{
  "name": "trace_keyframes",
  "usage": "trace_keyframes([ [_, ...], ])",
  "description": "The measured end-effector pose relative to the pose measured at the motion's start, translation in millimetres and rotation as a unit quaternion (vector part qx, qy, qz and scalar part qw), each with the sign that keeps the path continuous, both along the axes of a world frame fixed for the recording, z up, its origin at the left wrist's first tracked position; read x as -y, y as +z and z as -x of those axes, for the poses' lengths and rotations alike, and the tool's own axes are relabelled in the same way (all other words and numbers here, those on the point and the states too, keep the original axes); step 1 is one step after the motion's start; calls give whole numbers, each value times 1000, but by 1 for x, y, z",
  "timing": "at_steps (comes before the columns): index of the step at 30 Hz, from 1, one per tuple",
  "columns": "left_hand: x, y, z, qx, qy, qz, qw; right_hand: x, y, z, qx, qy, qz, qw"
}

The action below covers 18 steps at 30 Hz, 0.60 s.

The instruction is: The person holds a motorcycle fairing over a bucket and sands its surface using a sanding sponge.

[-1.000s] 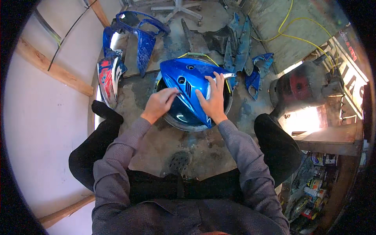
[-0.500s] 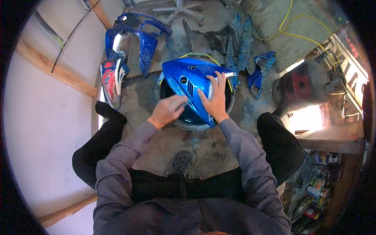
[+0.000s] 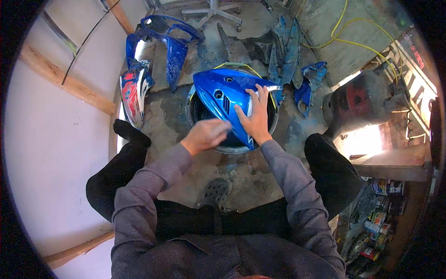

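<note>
A glossy blue body panel (image 3: 234, 89) with two round holes and slatted vents lies across a round basin (image 3: 232, 151) of dark liquid. My right hand (image 3: 255, 118) rests spread on the panel's right part, thumb and fingers apart. My left hand (image 3: 206, 136), blurred, is at the panel's lower left edge with fingers closed together. Whatever is in those fingers is hidden or too blurred to make out.
Blue frame-like fairing (image 3: 174, 58) and red-white panel (image 3: 131, 97) lie at left. Dirty dark panels (image 3: 255, 46) and a broken blue piece (image 3: 304, 97) sit behind. A metal tank (image 3: 350, 104) with yellow hose stands right, above a shelf of cans (image 3: 378, 228).
My left hand has moved right and down along the panel's lower left edge. My right hand stays in place on the panel, which shifts only slightly in view.
</note>
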<state>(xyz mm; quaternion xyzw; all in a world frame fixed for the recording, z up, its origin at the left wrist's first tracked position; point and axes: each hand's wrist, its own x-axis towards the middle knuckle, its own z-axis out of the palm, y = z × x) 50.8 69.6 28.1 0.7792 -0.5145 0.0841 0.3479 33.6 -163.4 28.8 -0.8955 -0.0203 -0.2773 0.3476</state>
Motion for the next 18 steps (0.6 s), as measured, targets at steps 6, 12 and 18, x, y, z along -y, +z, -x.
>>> trace_keyframes([
  [6,0,-3,-2,20,114,-10,993,2,-2,0,2,5,-9,1000],
  [12,-8,3,-18,43,79,9,996,0,0,0,1,4,-5,1000],
  [18,4,0,3,0,47,10,999,3,-2,2,-3,0,-12,1000],
])
